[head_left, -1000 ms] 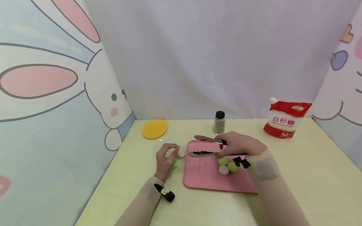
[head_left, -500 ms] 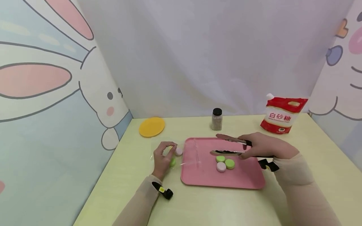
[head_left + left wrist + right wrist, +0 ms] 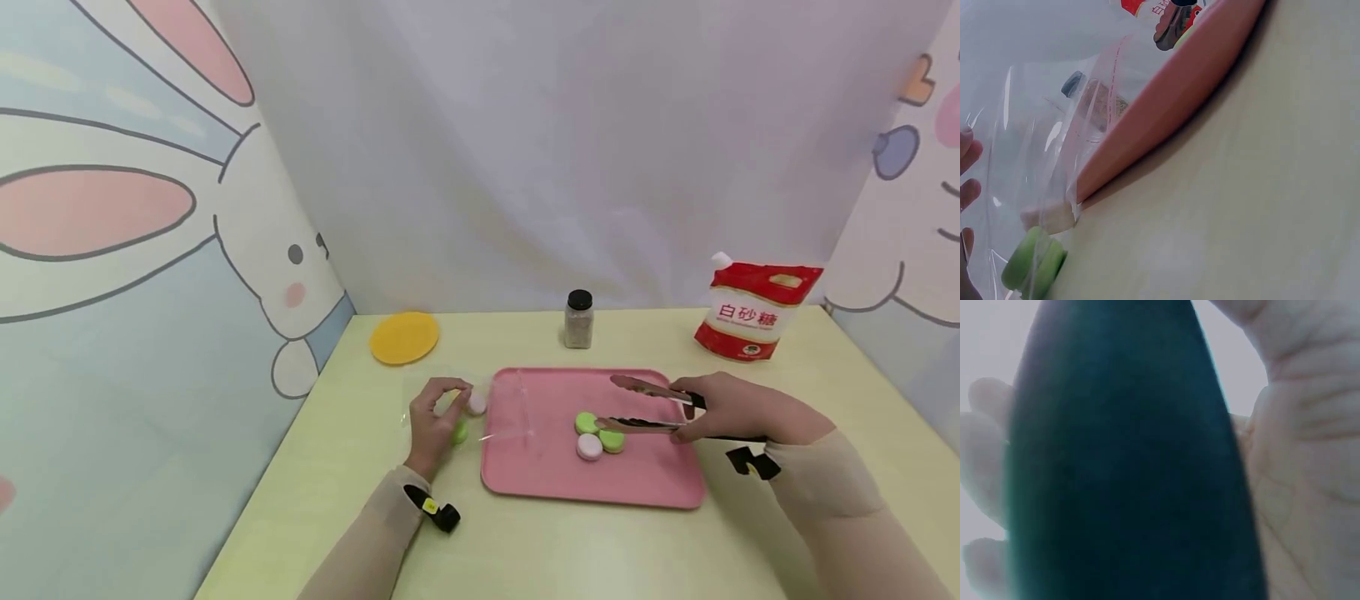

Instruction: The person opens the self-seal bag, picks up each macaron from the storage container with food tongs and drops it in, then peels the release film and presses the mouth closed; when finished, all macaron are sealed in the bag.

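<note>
**Tongs open over the macaron cluster, bag held ready on the left**

Tongs [image 3: 645,406] are in the right hand [image 3: 731,408], fingers curled round the black handle end. The two metal arms are spread apart, tips pointing left. Long axis runs roughly left-right across the pink tray [image 3: 660,487]. The lower tip sits right at the macaron cluster [image 3: 597,435]: two green, one pale pink, touching each other near the tray's middle. Can't tell whether the tip touches a green one or just hovers over it. Nothing is clamped between the arms.

Key relation: the cluster lies just left of and slightly below the tong tips, in line with the tong axis. The right hand is clearly the nearer one; the left is well apart, off the tray's left edge.

Left hand [image 3: 435,421] pinches the mouth of a clear plastic bag [image 3: 1035,156] lying on the yellow-green table [image 3: 525,550], just beside the tray's left edge. Inside the bag are a green macaron [image 3: 1032,267] and a pale one [image 3: 1049,215], close together; the left wrist view shows both through the film.

Right wrist view is blocked by the dark tong handle [image 3: 1129,462], with palm and fingers wrapped around it.

Back of table: yellow disc [image 3: 404,337], spice jar [image 3: 579,319], red sugar pouch [image 3: 753,321].
</note>
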